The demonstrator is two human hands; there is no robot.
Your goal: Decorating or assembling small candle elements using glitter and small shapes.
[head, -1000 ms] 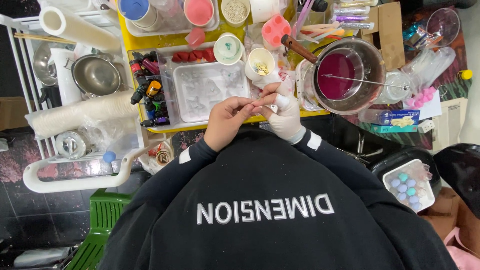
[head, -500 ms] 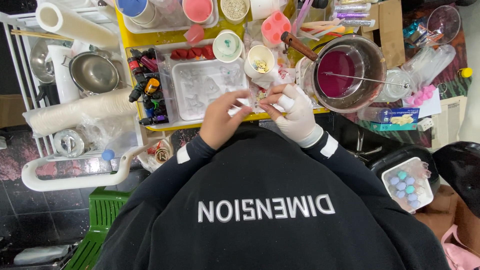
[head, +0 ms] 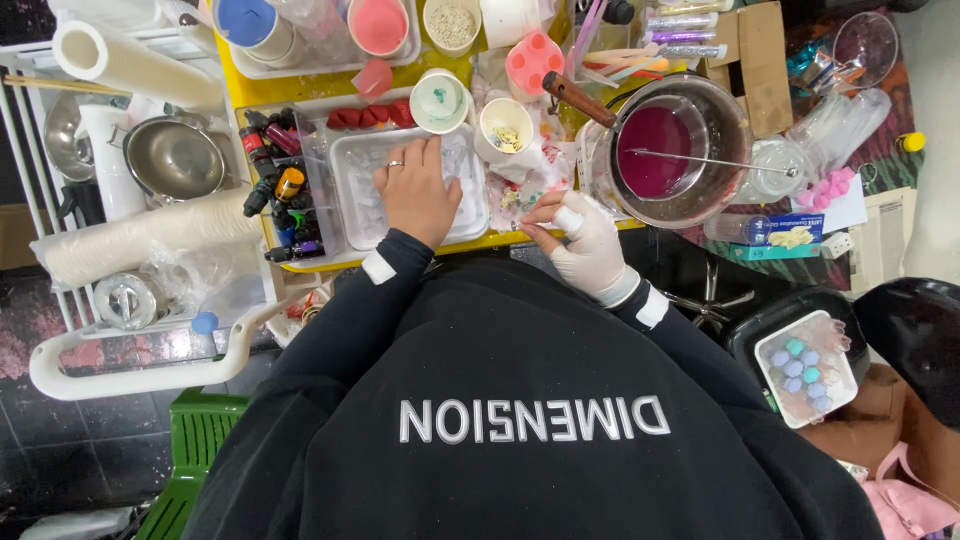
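My left hand (head: 415, 190), bare with a ring, lies flat with its fingers spread on a clear plastic tray (head: 355, 200) on the yellow table (head: 300, 85). My right hand (head: 580, 240), in a white glove, is pinched around a small white piece (head: 567, 218) at the table's front edge, beside crumpled clear wrap (head: 520, 185). A white cup of small bits (head: 505, 125) stands just beyond both hands. A metal pot of pink liquid (head: 655, 150) with a wooden handle (head: 580, 98) sits to the right of my gloved hand.
Small colour bottles (head: 280, 190) fill a box left of the tray, and red pieces (head: 365, 117) line its far side. A steel bowl (head: 175, 155) and paper roll (head: 130, 65) lie far left. A tray of blue-green round pieces (head: 805, 365) sits lower right.
My hands, which were together near the white cup, have parted. The left hand moved left onto the clear tray; the gloved right hand drew back toward the table's front edge.
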